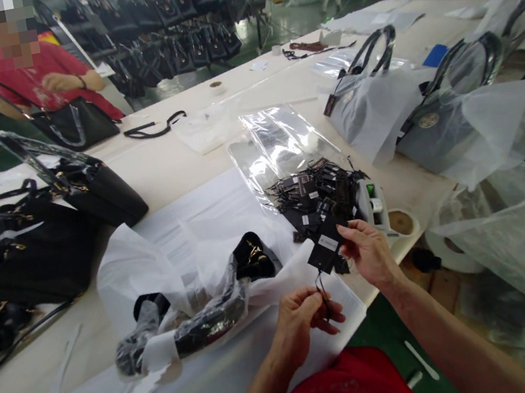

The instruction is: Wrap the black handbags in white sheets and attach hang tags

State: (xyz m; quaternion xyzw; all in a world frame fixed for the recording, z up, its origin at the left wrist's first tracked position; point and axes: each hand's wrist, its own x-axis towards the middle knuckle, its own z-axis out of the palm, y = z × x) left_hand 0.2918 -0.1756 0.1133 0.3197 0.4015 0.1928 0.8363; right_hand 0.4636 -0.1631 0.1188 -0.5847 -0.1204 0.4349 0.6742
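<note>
My right hand [370,252] pinches a black hang tag [326,252] with a small white label, just below a heap of black tags [321,199] on the table. My left hand [301,318] is closed on the tag's thin black string [321,288], a little lower and to the left. In front of me lies a handbag wrapped in white tissue [155,276]; its black handle [203,322], sleeved in clear plastic, sticks out toward me.
Clear plastic bags [278,143] lie behind the tag heap. Two wrapped handbags [372,102] stand at the right; black handbags [33,250] pile up at the left. A tape roll [402,222] sits near the table edge. A person in red [43,79] works across the table.
</note>
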